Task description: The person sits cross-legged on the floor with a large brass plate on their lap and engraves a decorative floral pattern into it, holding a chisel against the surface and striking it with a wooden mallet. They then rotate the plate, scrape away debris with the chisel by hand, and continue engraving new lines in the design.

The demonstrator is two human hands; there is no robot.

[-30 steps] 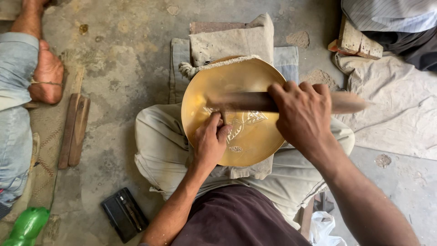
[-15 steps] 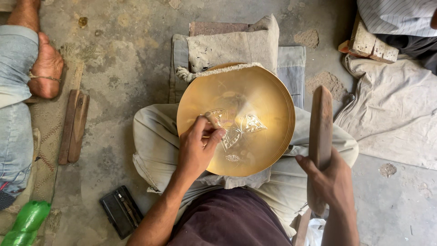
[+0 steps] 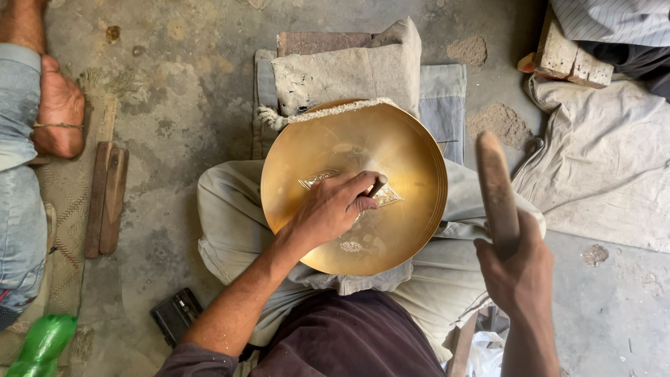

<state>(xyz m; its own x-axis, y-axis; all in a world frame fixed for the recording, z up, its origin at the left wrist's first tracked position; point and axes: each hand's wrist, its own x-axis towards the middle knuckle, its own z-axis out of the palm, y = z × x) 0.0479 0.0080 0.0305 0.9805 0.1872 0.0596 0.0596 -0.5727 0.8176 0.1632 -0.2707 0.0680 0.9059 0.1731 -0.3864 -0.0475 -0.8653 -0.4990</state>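
A round brass plate (image 3: 405, 150) rests tilted on my lap, its far rim against a padded cloth block (image 3: 349, 73). Engraved leaf-like patterns show near its middle. My left hand (image 3: 331, 209) lies on the plate and pinches a thin metal chisel (image 3: 377, 186) against the engraved area. My right hand (image 3: 520, 269) is raised off to the right of the plate, gripping a wooden mallet stick (image 3: 497, 190) that points up and away.
Another person's bare foot (image 3: 59, 108) and jeans-clad leg lie at the left. Two wooden sticks (image 3: 106, 197) lie on the concrete floor. A black case (image 3: 176, 314) and a green bottle (image 3: 42, 343) sit near left. A grey cloth (image 3: 607, 167) covers the right.
My right hand swung the wooden stick from across the plate out to the right, and now holds it raised upright. My left hand shifted the chisel slightly on the plate.
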